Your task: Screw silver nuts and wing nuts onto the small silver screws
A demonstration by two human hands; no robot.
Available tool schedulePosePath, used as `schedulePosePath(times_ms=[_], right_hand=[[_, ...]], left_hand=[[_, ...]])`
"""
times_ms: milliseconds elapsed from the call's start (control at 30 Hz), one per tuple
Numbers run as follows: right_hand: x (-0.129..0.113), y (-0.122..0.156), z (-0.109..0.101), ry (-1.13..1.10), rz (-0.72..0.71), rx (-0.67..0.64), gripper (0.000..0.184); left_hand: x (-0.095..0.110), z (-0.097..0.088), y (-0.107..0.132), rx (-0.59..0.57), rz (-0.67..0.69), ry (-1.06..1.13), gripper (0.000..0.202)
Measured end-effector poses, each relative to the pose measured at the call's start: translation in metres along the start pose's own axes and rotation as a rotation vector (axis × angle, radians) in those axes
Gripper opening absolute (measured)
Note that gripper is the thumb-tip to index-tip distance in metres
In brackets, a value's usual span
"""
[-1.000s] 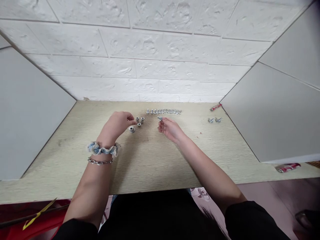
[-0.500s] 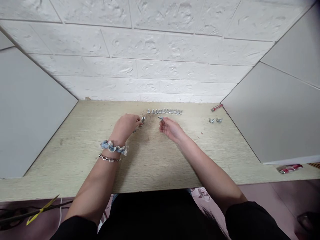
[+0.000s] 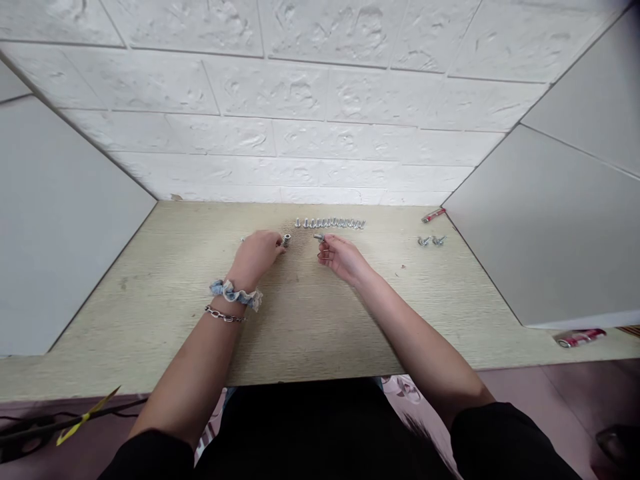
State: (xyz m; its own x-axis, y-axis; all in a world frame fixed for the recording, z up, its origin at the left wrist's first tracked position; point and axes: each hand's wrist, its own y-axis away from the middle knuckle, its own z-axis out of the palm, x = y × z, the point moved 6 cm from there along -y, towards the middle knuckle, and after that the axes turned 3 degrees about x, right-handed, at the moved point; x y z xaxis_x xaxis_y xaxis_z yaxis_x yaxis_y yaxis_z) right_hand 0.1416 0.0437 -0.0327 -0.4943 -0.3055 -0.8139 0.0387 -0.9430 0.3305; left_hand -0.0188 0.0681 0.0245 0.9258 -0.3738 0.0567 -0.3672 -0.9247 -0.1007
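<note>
My left hand (image 3: 261, 252) is bent over the table, with its fingertips closed at a small upright stack of metal nuts (image 3: 287, 239). Part of the stack is behind the fingers. To the right, my right hand (image 3: 341, 257) pinches a silver bolt (image 3: 319, 237) between thumb and forefinger, its shank pointing left. Its other fingers are curled in. Just beyond both hands stands a row of several silver bolts (image 3: 330, 223). A tiny metal piece (image 3: 243, 239) peeks out left of my left hand.
Two wing-like metal fasteners (image 3: 431, 241) lie at the right, below a red battery-like cylinder (image 3: 433, 215). Another red cylinder (image 3: 580, 338) lies near the front right edge. Grey panels (image 3: 75, 227) flank the wooden table (image 3: 310, 327), and a white brick-patterned wall (image 3: 300, 140) closes the back.
My left hand has shifted slightly right, its fingertips coming up to the nut stack. The bolt in my right hand has tilted a little and moved slightly left.
</note>
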Motion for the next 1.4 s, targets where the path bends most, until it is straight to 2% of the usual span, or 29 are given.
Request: schedulePosePath(times_ms=[1400], right_hand=[[0.0003,0.0016,-0.0001,0.0,0.017,0.02,0.015]], left_hand=[[0.0005,0.0008,0.0027,0.013,-0.018,0.041,0.017]])
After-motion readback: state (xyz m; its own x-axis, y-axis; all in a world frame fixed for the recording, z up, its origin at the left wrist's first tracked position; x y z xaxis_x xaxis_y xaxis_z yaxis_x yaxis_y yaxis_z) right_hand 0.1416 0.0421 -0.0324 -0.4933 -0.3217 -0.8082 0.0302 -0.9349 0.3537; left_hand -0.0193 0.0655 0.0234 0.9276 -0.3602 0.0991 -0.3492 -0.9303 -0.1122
